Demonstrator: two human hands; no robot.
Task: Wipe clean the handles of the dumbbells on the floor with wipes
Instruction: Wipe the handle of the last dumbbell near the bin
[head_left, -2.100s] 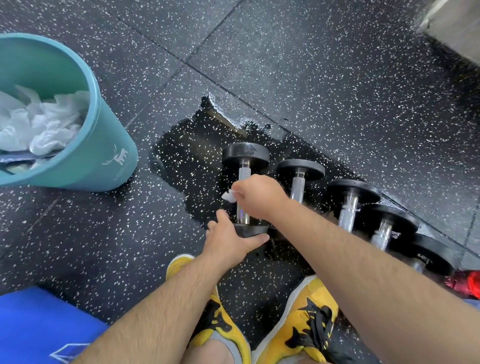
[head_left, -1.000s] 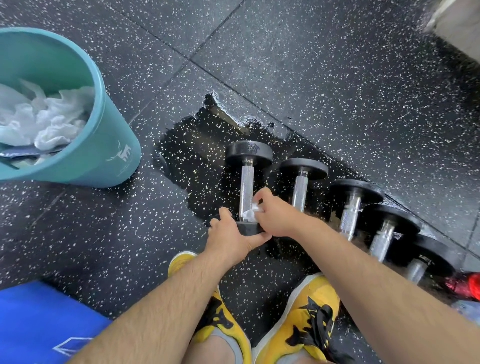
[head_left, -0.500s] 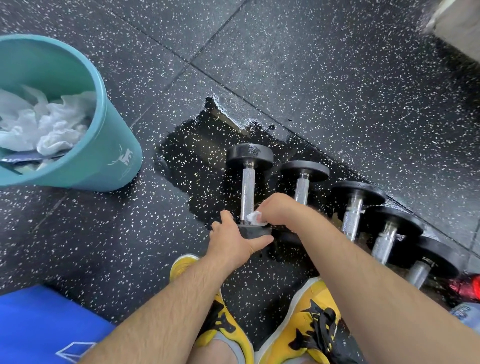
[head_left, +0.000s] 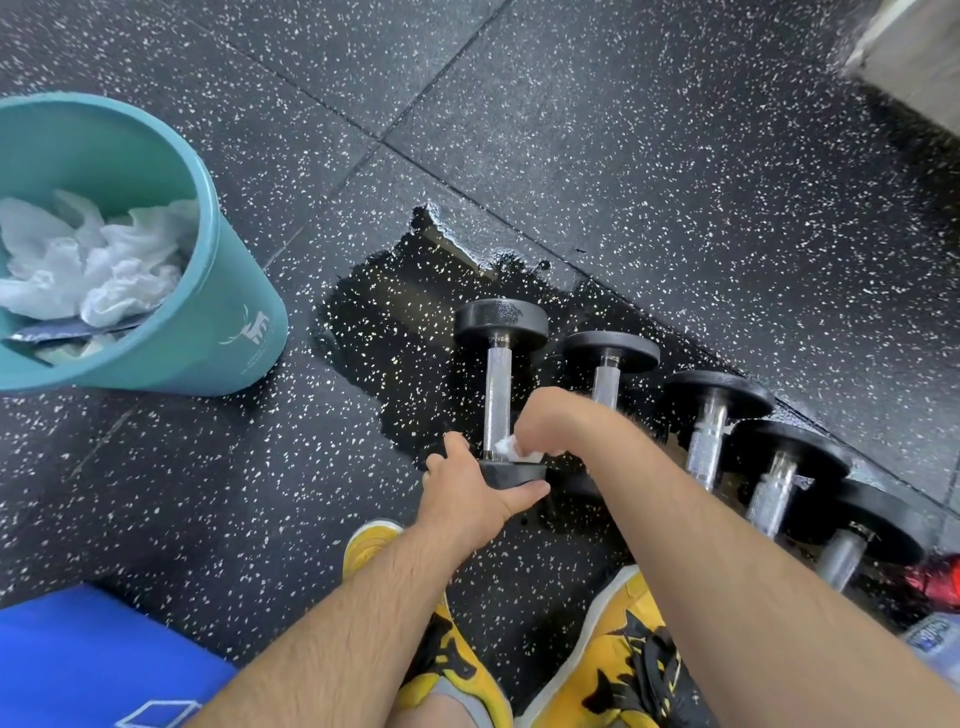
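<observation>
Several black dumbbells with knurled steel handles lie in a row on the speckled rubber floor. The leftmost dumbbell (head_left: 497, 384) points away from me. My left hand (head_left: 467, 493) grips its near head, thumb on the right side. My right hand (head_left: 550, 423) holds a small white wipe (head_left: 511, 449) against the lowest part of that handle, just above the near head. The upper handle is bare. The second dumbbell (head_left: 608, 364) is partly hidden behind my right wrist.
A teal bin (head_left: 208, 322) holding crumpled white wipes stands at the left. A dark wet patch (head_left: 384, 322) spreads on the floor under the dumbbells. A blue mat (head_left: 78, 665) lies at bottom left, a red object (head_left: 935, 579) at right. My yellow shoes (head_left: 618, 670) are below.
My right hand slid the wipe down the leftmost dumbbell's handle from its middle to the near end. My left hand kept its grip on the near head.
</observation>
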